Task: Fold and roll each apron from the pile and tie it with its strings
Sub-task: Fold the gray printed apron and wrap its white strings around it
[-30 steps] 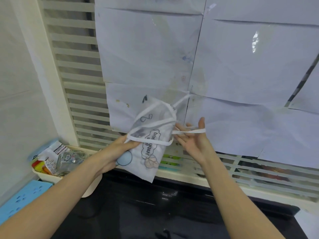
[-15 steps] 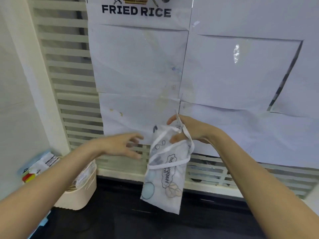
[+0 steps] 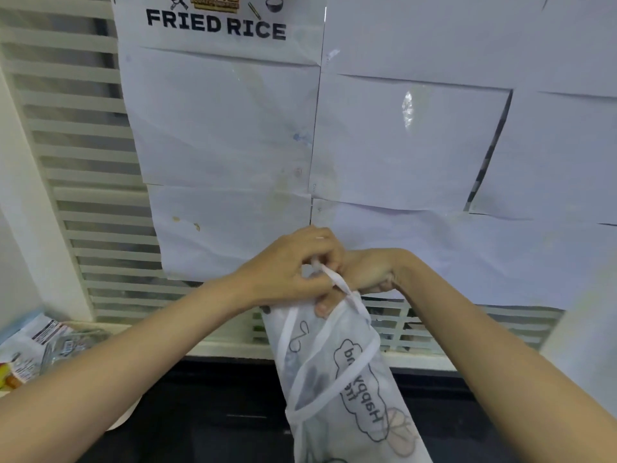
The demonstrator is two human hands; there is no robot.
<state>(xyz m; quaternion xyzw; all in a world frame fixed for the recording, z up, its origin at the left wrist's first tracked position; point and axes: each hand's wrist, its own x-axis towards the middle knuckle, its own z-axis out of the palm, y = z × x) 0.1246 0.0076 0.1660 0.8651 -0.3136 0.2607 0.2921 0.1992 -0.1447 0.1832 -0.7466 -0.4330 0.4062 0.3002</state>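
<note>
White container (image 3: 120, 419) at far left on the dark bench (image 3: 213, 412), holding crinkled packets (image 3: 40, 342). Slatted white grille (image 3: 83, 162) behind, partly covered by taped paper sheets (image 3: 227, 128), topmost printed "FRIED RICE". Left hand (image 3: 287, 269) raised mid-frame, fingers (image 3: 314, 282) curled, pinching the white string (image 3: 337, 282) at the top of the rolled apron (image 3: 350, 389). Apron held upright in the air in front of the grille and above the bench, translucent white with cartoon print and the word "Happy", strings wound diagonally around the roll. Right hand (image 3: 370, 272) just beside and touching the left, fingers closed around the upper end of the roll, fingertips largely hidden behind the left hand.
</note>
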